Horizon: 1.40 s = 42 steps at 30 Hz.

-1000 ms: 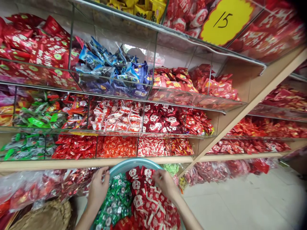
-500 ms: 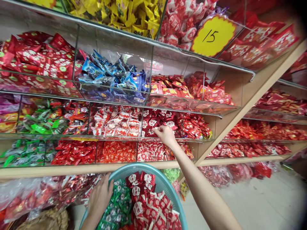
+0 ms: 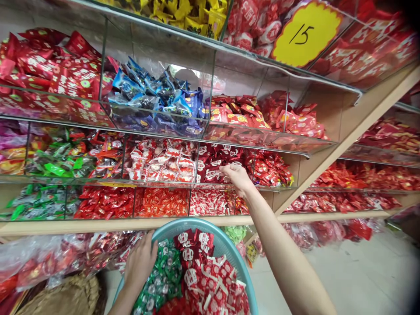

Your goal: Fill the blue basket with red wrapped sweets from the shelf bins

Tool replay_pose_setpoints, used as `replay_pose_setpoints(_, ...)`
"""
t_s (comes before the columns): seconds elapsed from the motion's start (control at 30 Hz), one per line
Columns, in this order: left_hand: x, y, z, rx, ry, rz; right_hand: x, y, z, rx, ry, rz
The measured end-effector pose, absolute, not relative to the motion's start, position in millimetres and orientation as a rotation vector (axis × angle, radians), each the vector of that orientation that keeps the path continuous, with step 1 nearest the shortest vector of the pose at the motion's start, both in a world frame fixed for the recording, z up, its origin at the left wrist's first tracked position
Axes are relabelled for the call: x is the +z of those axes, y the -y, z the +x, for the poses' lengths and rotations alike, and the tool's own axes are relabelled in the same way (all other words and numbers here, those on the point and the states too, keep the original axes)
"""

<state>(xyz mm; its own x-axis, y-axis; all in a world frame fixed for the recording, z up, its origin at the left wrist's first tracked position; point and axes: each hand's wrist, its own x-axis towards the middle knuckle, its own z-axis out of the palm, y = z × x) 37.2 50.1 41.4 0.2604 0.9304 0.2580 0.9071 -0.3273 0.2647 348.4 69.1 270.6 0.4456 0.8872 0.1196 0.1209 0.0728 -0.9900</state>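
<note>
My left hand (image 3: 140, 261) is closed over the left rim of a teal plastic basket (image 3: 238, 245). Green-wrapped candies (image 3: 160, 271) fill the basket's left side. Red and white candy packets (image 3: 219, 284) lie on its right, with a few dark red packets (image 3: 193, 243) at the far end. Up at the shelf, my right hand (image 3: 238, 177) reaches over the front of a bin of dark red candy packets (image 3: 210, 164). Its fingers are stretched toward the packets, with the fingertips at them and nothing visibly held.
Clear dividers split the shelves into candy bins, among them white-and-red packets (image 3: 160, 162) and blue packets (image 3: 157, 96). A yellow price tag (image 3: 306, 33) reading 15 hangs above. A slanted wooden panel (image 3: 344, 135) stands to the right. Bagged candies (image 3: 62, 258) lie below the shelf.
The view has shifted slightly, with the lower shelves higher in the picture. My right hand's fingers, bunched before, now reach out more over the dark red packets. The left hand stays on the rim.
</note>
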Motion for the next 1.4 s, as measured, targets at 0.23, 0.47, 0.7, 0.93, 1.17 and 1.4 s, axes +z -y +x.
replay_pose_setpoints(0.23, 44.5, -48.1, 38.8, 0.576, -1.785, 2.436, 257.3, 17.4, 339.2, 0.710, 0.921, -1.289)
replay_pose_setpoints(0.47, 46.2, -47.6, 39.3, 0.567, -1.780, 2.464, 133.8, 78.7, 285.5, 1.083, 0.631, -1.358)
replay_pose_setpoints(0.7, 43.3, -48.5, 38.7, 0.565, -1.781, 2.488, 49.7, 93.1, 249.2, 1.115, 0.333, -1.456)
replay_pose_setpoints(0.93, 43.6, -48.3, 39.0, 0.568, -1.786, 2.475, 25.5, 92.2, 253.1, 0.960, 0.559, -1.549)
replay_pose_setpoints(1.17, 43.6, -48.2, 39.4, 0.555, -1.805, 2.468, 26.0, 80.9, 251.4, 0.920, 0.684, -1.581)
replay_pose_setpoints(1.4, 45.8, -49.1, 39.8, 0.509, -1.804, 2.456, 25.8, 76.6, 252.1, 0.895, 0.871, -1.797)
